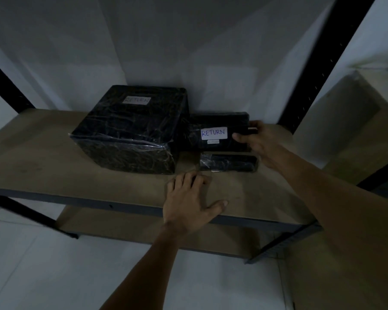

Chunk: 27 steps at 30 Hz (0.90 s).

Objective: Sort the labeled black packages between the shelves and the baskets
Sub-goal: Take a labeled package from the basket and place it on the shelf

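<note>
Dim room, white walls behind a brown shelf board (54, 157) on black uprights (322, 70). We see a large black wrapped package (132, 128) at the back middle of the shelf, with a RETURN label (137, 100) on top. Just right of it sits a flat black package (195, 139) with its own RETURN label (213, 133). Right hand (255, 139) grips its right end, thumb on the labelled face, fingers curled round the far edge. We cannot tell whether it is lifted. A smaller black package (227, 163) lies just in front. Left hand (188, 198) rests flat near the shelf's front edge, fingers spread, holding nothing.
</note>
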Each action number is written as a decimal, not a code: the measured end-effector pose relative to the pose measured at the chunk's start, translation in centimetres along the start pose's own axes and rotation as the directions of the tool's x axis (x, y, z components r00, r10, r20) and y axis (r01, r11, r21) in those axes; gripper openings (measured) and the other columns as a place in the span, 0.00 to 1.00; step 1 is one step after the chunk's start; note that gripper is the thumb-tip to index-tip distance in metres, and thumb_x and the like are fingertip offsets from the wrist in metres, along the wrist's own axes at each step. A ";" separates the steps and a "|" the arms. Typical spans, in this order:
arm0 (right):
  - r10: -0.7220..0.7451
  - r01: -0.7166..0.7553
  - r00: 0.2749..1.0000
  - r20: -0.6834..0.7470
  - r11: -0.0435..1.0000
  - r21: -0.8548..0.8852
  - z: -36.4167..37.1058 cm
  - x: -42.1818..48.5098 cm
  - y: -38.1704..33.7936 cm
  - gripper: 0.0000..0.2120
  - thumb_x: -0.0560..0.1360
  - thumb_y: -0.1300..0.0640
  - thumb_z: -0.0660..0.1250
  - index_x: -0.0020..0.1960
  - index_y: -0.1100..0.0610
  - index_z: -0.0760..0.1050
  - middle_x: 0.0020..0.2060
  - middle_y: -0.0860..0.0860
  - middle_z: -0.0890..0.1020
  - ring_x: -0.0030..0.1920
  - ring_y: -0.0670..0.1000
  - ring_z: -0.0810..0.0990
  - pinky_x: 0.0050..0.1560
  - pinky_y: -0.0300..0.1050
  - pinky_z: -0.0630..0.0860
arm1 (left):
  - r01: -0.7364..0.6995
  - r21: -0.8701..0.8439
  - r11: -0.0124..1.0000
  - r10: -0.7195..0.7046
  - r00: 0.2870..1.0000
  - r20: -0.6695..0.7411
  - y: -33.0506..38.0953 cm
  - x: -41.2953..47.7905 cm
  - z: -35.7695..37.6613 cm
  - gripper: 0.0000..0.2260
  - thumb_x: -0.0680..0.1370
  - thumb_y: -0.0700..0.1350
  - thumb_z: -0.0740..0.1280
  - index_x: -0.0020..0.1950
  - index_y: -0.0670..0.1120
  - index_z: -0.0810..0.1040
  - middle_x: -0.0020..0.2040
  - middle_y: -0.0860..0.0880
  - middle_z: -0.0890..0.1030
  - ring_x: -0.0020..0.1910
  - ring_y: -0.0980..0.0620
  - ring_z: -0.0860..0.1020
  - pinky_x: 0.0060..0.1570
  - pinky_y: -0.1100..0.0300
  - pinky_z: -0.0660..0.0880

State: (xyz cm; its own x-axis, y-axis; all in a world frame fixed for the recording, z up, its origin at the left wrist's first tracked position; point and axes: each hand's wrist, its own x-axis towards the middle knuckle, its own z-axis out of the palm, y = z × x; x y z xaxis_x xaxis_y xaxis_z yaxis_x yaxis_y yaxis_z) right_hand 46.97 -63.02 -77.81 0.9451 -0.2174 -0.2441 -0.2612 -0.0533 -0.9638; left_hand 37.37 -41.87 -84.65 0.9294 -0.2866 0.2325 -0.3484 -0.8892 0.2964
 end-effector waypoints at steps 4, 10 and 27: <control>-0.033 0.035 0.999 -0.040 0.999 0.039 -0.4 -1.0 -1.0 0.23 0.66 0.62 0.77 0.54 0.57 0.68 0.50 0.56 0.79 0.48 0.53 0.80 0.46 0.44 0.79 | -0.008 0.029 1.000 0.007 0.999 0.047 0.0 0.0 -0.2 0.32 0.69 0.76 0.53 0.63 0.55 0.70 0.66 0.54 0.68 0.64 0.51 0.65 0.62 0.53 0.62; -0.044 0.064 0.986 -0.160 0.990 0.123 -0.5 -5.0 -3.8 0.25 0.67 0.57 0.76 0.59 0.57 0.69 0.46 0.50 0.79 0.39 0.45 0.79 0.29 0.36 0.73 | -0.028 -0.003 1.000 0.028 0.981 0.191 0.0 -1.1 -1.5 0.34 0.73 0.73 0.46 0.70 0.54 0.66 0.71 0.51 0.67 0.68 0.49 0.63 0.67 0.52 0.59; 0.277 -0.191 0.945 -0.172 0.898 0.396 -1.5 -32.6 -9.9 0.26 0.64 0.52 0.78 0.57 0.57 0.72 0.49 0.54 0.83 0.45 0.52 0.82 0.37 0.44 0.75 | 0.314 -0.369 0.875 -0.016 0.779 0.627 4.4 -13.5 -20.9 0.13 0.76 0.50 0.69 0.56 0.44 0.78 0.52 0.51 0.80 0.55 0.52 0.78 0.48 0.73 0.68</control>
State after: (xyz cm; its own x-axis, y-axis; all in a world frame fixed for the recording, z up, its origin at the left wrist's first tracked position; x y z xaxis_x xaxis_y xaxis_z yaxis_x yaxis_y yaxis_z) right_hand 18.46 -56.88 -60.19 0.7869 -0.3882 -0.4796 -0.3375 0.3799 -0.8613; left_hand 20.74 -34.48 -67.12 0.8058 -0.4329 -0.4040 -0.0574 -0.7362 0.6744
